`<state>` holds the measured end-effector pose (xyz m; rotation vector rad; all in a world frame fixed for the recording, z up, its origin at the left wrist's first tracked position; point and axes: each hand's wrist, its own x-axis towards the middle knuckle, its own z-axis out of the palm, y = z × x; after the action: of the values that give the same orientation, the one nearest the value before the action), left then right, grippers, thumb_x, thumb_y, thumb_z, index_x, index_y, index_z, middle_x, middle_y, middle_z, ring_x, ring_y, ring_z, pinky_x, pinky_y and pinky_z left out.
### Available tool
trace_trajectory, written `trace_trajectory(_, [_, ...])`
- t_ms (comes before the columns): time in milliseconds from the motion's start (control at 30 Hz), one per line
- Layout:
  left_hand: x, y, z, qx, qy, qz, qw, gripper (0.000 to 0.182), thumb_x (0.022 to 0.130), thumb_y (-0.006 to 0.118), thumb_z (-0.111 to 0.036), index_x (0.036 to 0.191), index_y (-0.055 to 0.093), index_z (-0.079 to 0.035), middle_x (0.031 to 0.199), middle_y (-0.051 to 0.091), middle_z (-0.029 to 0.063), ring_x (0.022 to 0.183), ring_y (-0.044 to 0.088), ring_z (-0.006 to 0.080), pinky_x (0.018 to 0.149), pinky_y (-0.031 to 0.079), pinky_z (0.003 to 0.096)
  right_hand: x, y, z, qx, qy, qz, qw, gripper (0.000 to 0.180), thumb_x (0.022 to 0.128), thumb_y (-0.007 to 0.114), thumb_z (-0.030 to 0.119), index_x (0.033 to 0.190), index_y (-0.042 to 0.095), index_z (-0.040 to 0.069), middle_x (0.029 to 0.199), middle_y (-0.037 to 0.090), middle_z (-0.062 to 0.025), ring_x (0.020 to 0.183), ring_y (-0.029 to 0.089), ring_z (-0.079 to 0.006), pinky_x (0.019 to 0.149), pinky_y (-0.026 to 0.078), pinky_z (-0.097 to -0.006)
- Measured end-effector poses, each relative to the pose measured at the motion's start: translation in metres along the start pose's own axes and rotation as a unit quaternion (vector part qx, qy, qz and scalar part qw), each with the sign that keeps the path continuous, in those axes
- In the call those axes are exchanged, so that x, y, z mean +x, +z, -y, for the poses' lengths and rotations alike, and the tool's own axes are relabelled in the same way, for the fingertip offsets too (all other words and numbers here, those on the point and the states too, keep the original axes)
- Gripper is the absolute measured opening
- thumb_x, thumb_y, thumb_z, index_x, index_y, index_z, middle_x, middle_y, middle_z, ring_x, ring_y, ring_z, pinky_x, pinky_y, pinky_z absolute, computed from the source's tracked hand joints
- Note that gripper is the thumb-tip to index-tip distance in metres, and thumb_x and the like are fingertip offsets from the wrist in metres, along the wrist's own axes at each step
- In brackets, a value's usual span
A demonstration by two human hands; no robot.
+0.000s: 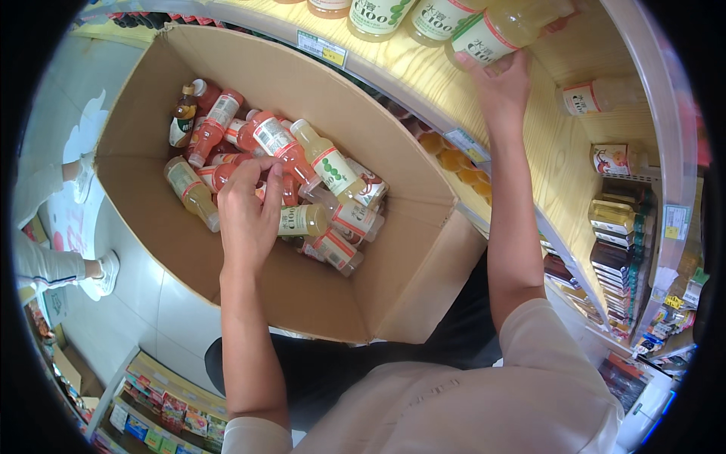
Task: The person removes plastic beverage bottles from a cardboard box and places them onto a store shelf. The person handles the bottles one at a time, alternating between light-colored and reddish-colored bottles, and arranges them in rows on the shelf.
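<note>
A large open cardboard box (272,51) stands before me, with several bottles of pink and pale yellow drink lying jumbled inside. Over the bottles hangs my left hand (249,198), fingers bent and nothing seen between them. A yellowish bottle with a green grape label (334,170) lies to its right in the box. On the wooden shelf (544,147) at upper right, my right hand (499,85) grips the lower part of a pale yellow drink bottle (488,40), which leans. More pale yellow bottles (434,22) stand beside it on the shelf.
The shelf's front edge with price tags (322,48) runs along the box. Further bottles (581,97) are at the right. A person's legs in white shoes (106,272) show on the tiled floor at left. A low rack of packets (170,408) is at lower left.
</note>
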<state>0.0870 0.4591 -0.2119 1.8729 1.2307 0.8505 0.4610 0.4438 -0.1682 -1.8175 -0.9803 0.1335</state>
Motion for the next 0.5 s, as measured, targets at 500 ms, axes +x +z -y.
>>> trace_trajectory(500, [-0.004,0.004,0.000,0.066,-0.006,0.066,0.996,0.017,0.101,0.073,-0.011,0.113,0.075,0.001,0.108,0.077,0.0228,0.097,0.075,0.0428,0.084,0.059,0.0490,-0.131,0.014,0.076,-0.006,-0.233,0.263,0.936,0.042,0.095,0.078,0.014,0.134,0.067,0.002,0.107,0.075,-0.0144,0.092,0.075,-0.0325,0.085,0.060,-0.0465])
